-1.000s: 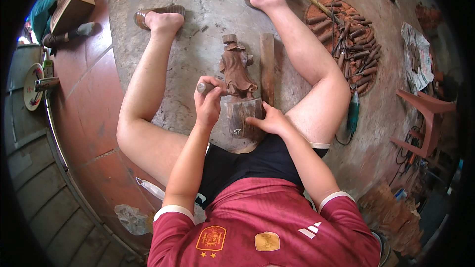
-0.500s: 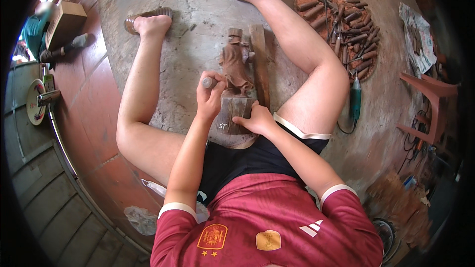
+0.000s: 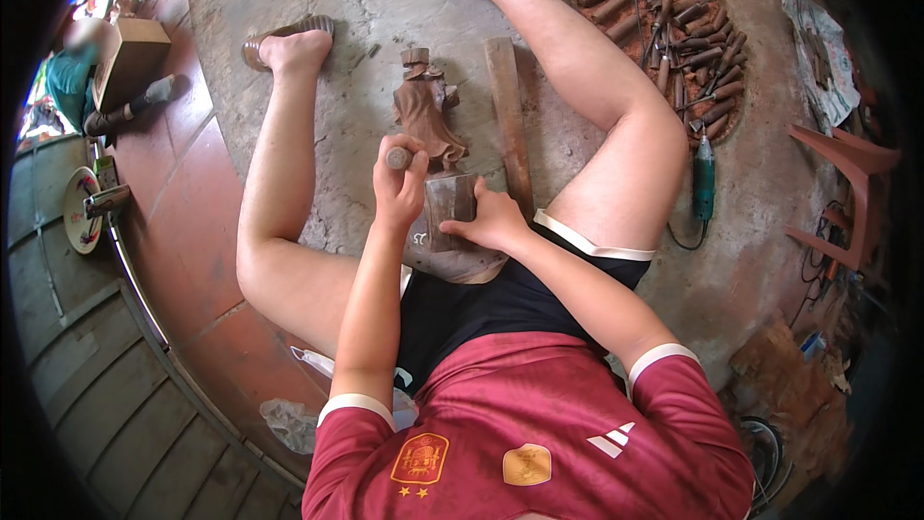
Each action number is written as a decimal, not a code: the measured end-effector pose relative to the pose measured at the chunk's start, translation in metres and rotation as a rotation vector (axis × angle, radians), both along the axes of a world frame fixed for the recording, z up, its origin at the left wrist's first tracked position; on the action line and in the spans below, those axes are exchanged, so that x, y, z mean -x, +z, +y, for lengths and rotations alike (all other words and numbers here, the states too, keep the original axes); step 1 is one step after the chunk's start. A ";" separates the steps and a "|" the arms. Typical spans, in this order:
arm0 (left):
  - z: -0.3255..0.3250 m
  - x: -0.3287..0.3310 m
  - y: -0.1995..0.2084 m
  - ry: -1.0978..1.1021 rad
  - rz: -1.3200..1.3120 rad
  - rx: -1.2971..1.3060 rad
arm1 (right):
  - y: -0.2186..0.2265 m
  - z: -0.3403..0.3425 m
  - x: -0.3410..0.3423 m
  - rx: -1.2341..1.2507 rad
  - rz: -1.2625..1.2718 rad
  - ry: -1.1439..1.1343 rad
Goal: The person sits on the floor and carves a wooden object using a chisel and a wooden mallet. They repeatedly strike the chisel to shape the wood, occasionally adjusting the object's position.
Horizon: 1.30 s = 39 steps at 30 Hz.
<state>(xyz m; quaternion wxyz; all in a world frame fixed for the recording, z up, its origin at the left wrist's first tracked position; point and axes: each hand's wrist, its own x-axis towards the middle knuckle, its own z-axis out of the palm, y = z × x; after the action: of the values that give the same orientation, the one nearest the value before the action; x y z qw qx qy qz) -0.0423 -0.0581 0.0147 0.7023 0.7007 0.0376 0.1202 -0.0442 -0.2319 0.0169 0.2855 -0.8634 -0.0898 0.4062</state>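
Note:
A carved brown wooden statue (image 3: 423, 120) lies on the floor between my legs, its square base block (image 3: 450, 197) toward me. My left hand (image 3: 395, 197) is closed round the thick round handle of a carving chisel (image 3: 397, 158), held at the left side where the figure meets its base. The handle's end points up at me, and the blade is hidden under the hand. My right hand (image 3: 494, 220) grips the base from the right, thumb across its upper face. Just right of the statue, apart from it, lies a long wooden bar (image 3: 507, 120).
At the far right of my leg, a round tray of reddish shavings (image 3: 602, 32) holds several wooden-handled tools (image 3: 698, 56). A green power tool (image 3: 705, 183) with a cord lies below it. Farther right stands a reddish plastic stool (image 3: 847, 188). A person (image 3: 72, 77) sits at upper left beside a cardboard box (image 3: 135, 53).
The statue has swung leftward at its far end, widening the gap to the wooden bar. Both hands have shifted slightly left with it and keep their holds.

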 end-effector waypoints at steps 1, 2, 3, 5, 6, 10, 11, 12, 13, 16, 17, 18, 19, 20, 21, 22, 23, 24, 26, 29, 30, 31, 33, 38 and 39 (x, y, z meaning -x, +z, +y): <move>0.002 0.000 0.000 0.000 0.001 -0.008 | 0.000 0.001 0.002 -0.009 -0.011 0.001; 0.004 0.001 -0.002 0.003 0.002 -0.015 | -0.001 0.001 0.002 -0.016 -0.023 0.005; 0.005 0.000 -0.004 0.002 0.002 -0.019 | -0.006 -0.005 -0.001 -0.110 0.047 -0.024; 0.008 0.001 -0.009 -0.022 -0.024 -0.056 | 0.000 -0.023 -0.012 -0.111 0.090 -0.101; 0.008 0.002 -0.010 -0.030 -0.037 -0.075 | 0.004 -0.031 -0.015 -0.069 0.068 -0.178; -0.001 0.000 -0.005 -0.026 -0.033 -0.078 | -0.015 -0.048 -0.018 0.272 -0.344 -0.164; -0.002 -0.001 -0.003 -0.039 -0.016 -0.084 | -0.018 -0.043 -0.022 0.322 -0.222 -0.158; -0.002 -0.001 -0.001 -0.052 0.001 -0.090 | -0.020 -0.036 -0.026 0.371 -0.100 -0.152; -0.001 0.000 -0.012 -0.053 -0.022 -0.099 | -0.023 -0.031 -0.029 0.419 0.023 -0.145; -0.002 -0.003 -0.001 -0.101 0.043 0.004 | -0.044 -0.029 -0.034 0.429 0.004 -0.256; 0.000 -0.002 0.000 -0.087 0.033 0.027 | -0.042 -0.028 -0.035 0.429 0.010 -0.260; 0.002 0.001 0.001 -0.074 0.023 0.050 | -0.039 -0.028 -0.035 0.429 0.015 -0.264; 0.005 0.001 0.003 -0.061 0.012 0.072 | -0.037 -0.028 -0.036 0.429 0.021 -0.268; 0.007 0.002 0.006 -0.050 -0.004 0.063 | -0.037 -0.027 -0.035 0.421 0.020 -0.261; 0.009 0.002 0.009 -0.039 -0.021 0.055 | -0.036 -0.028 -0.035 0.413 0.019 -0.255; 0.010 0.003 0.011 -0.028 -0.037 0.046 | -0.036 -0.028 -0.034 0.406 0.019 -0.249; 0.012 0.001 0.012 -0.041 -0.016 0.042 | -0.038 -0.027 -0.034 0.411 -0.004 -0.248; 0.014 0.001 0.011 -0.047 -0.021 0.066 | -0.044 -0.025 -0.033 0.416 -0.026 -0.248; 0.018 0.002 0.007 -0.062 -0.031 0.114 | -0.047 -0.023 -0.033 0.410 -0.042 -0.262; 0.021 0.007 0.002 -0.065 -0.015 0.111 | -0.048 -0.021 -0.036 0.363 -0.029 -0.300; 0.022 0.008 0.001 -0.066 -0.023 0.120 | -0.048 -0.022 -0.036 0.339 -0.031 -0.308; 0.022 0.008 -0.001 -0.067 -0.031 0.129 | -0.048 -0.022 -0.037 0.315 -0.032 -0.317; 0.019 0.006 -0.001 -0.071 -0.041 0.172 | -0.055 -0.035 -0.038 -0.107 0.216 -0.500; 0.016 0.002 -0.002 -0.079 -0.030 0.108 | -0.017 -0.049 -0.030 -0.700 0.724 -0.899; 0.016 0.002 -0.002 -0.077 -0.032 0.102 | 0.003 -0.048 -0.028 -0.733 0.687 -0.909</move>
<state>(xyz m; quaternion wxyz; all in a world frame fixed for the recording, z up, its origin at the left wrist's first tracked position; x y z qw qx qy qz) -0.0440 -0.0424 0.0131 0.7418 0.6627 0.0056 0.1023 -0.0166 -0.2799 0.0197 0.7146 -0.4846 0.2464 0.4403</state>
